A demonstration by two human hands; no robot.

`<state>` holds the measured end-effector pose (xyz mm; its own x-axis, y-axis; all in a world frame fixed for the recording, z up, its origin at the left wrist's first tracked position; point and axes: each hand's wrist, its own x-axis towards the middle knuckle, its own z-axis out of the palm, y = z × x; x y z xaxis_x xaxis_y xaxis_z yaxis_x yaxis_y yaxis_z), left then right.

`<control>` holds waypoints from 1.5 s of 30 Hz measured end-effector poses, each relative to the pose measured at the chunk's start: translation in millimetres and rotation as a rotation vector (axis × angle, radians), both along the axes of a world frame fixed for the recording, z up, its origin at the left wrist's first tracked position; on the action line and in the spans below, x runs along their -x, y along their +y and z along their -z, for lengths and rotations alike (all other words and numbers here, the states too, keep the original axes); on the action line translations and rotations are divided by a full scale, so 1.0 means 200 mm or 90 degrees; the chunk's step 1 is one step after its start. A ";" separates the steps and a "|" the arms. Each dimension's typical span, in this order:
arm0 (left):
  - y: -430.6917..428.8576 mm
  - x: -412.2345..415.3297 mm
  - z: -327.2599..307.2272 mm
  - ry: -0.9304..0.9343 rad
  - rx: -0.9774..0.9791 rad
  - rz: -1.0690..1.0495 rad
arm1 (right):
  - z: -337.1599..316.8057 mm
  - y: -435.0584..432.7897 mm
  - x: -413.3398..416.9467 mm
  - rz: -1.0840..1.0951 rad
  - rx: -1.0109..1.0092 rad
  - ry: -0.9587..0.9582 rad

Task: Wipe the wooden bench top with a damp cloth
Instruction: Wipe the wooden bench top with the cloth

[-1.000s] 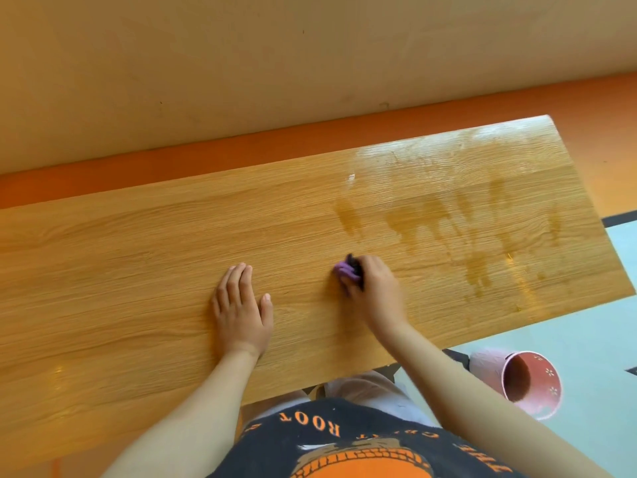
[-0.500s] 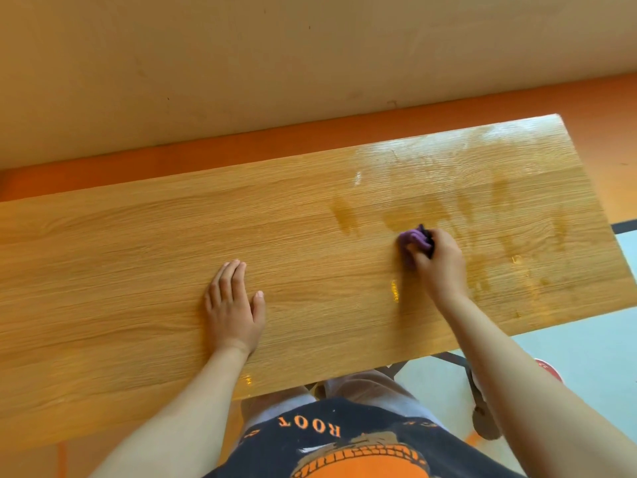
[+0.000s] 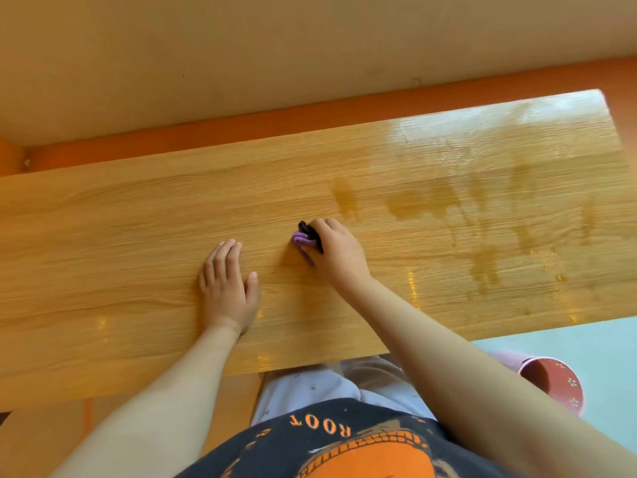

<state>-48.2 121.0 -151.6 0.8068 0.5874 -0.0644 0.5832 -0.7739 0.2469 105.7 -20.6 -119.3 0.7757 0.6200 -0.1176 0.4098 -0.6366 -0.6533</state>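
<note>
two bare hands on the job. nearest, low at right past the bench edge, a round pink flowered cup (image 3: 551, 381). left hand (image 3: 227, 288) flat, fingers straight and together, pressed on the long light-wood bench top (image 3: 120, 236) near its middle. just right of it, right hand (image 3: 339, 253) curled tight round a small bunched purple-and-black damp cloth (image 3: 305, 238), wad touching the wood. farther right, dark wet streaks (image 3: 482, 215). beyond, orange strip (image 3: 310, 115), beige wall (image 3: 275, 46). likely risks: so small a wad skipping bands of dry wood at left, or squirting loose under a hard push.
</note>
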 end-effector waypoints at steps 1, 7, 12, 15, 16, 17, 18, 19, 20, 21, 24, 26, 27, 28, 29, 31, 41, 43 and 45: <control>0.00 0.00 0.00 0.001 -0.002 0.002 | 0.00 0.00 -0.03 -0.004 -0.002 0.004; 0.00 0.00 0.00 -0.001 -0.005 0.001 | 0.03 -0.39 -0.37 0.199 -0.024 -0.020; 0.00 0.00 0.00 -0.005 -0.004 0.004 | 0.01 -0.71 -0.56 0.388 0.063 -0.057; 0.01 0.01 0.00 -0.002 0.005 0.005 | 0.02 -0.65 -0.51 0.419 0.087 -0.059; 0.01 0.01 0.00 -0.002 0.006 0.007 | 0.02 -0.59 -0.47 0.406 0.079 -0.059; 0.01 0.01 0.00 0.000 0.007 0.008 | 0.03 -0.52 -0.42 0.375 0.066 -0.056; 0.01 0.01 -0.01 0.003 0.009 0.010 | 0.03 -0.44 -0.36 0.330 0.049 -0.049; 0.01 0.01 -0.01 0.006 0.010 0.010 | 0.04 -0.34 -0.30 0.279 0.029 -0.039; 0.01 0.01 -0.01 0.007 0.011 0.011 | 0.04 -0.24 -0.24 0.231 0.009 -0.032; 0.01 0.01 -0.01 0.009 0.012 0.012 | 0.03 -0.14 -0.19 0.189 -0.006 -0.028; 0.01 0.01 -0.01 0.022 0.018 0.013 | 0.01 0.11 -0.11 0.087 -0.010 -0.027; 0.01 0.01 -0.01 0.021 0.023 0.012 | 0.00 0.17 -0.14 0.071 -0.014 -0.011; 0.01 0.00 -0.01 0.018 0.027 0.010 | 0.00 0.16 -0.18 0.080 -0.018 -0.005; 0.01 0.00 -0.01 0.015 0.029 0.010 | 0.01 0.13 -0.21 0.101 -0.019 -0.004; 0.01 0.00 -0.01 0.013 0.031 0.010 | 0.01 0.09 -0.25 0.134 -0.018 -0.005; 0.01 0.00 -0.01 0.006 0.029 0.012 | 0.01 -0.04 -0.34 0.217 -0.010 -0.007; 0.01 0.00 -0.01 -0.003 0.032 0.015 | -0.03 -0.49 -0.57 0.483 0.122 -0.022; 0.02 0.00 -0.01 0.008 0.033 0.017 | -0.02 -0.37 -0.50 0.447 0.084 -0.013; 0.02 0.00 -0.01 0.019 0.034 0.017 | -0.01 -0.19 -0.41 0.349 0.046 0.000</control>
